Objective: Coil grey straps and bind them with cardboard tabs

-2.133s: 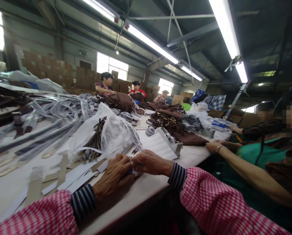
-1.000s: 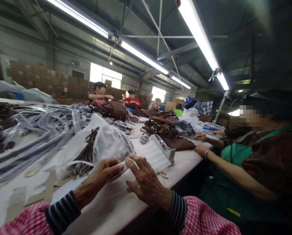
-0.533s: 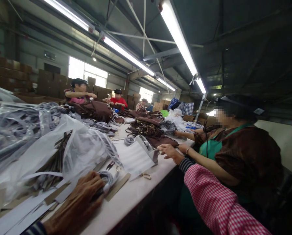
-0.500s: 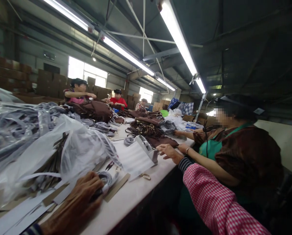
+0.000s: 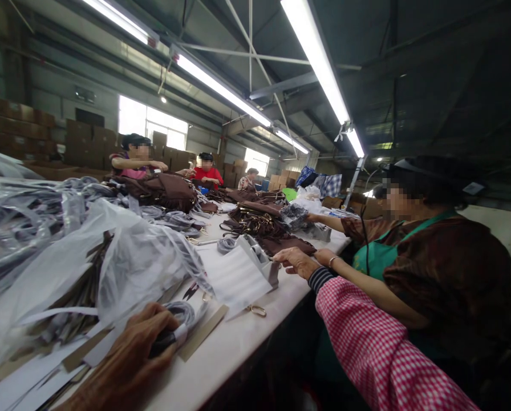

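— Grey coiled strap bundle with white paper band (image 5: 176, 325), where?
— Near the white table's (image 5: 234, 348) front edge, gripped by the left hand (image 5: 131, 357).
— And farther right?
— Right hand (image 5: 296, 261), fingers loosely spread, touches the grey metal tape dispenser (image 5: 262, 257).

From my feed I see brown bags (image 5: 170, 191) piled mid-worktop (image 5: 238, 342), cardboard boxes (image 5: 84, 137) stacked along the far wall, a neighbour's green apron (image 5: 379, 257).
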`<state>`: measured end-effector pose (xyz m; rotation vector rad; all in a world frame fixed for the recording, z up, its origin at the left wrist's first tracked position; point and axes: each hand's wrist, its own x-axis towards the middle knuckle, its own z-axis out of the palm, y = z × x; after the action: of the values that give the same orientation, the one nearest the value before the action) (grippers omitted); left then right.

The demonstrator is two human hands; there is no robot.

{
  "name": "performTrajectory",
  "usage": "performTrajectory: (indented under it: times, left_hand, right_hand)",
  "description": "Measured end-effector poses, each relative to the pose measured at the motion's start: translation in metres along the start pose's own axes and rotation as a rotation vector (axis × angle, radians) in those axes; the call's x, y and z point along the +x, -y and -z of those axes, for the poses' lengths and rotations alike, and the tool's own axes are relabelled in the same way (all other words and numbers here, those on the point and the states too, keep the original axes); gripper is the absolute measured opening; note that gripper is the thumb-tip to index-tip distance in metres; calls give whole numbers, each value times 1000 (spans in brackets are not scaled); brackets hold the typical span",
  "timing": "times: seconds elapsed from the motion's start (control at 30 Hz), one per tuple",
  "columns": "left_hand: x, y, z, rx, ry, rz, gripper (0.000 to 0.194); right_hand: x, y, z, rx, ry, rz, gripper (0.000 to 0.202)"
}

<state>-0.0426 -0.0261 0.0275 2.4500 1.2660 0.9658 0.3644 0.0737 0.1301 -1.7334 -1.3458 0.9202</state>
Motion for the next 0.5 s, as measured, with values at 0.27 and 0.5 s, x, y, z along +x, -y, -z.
performTrajectory:
  times: [0.27, 0.5]
  left_hand:
    - [4, 10, -8, -13, -62, 0, 33]
    - [11, 12, -2, -92, -70, 116, 29]
  right_hand:
    - [-8, 18, -6, -66, -49, 25, 8]
    - [-8, 16, -11, -80, -70, -37, 19]
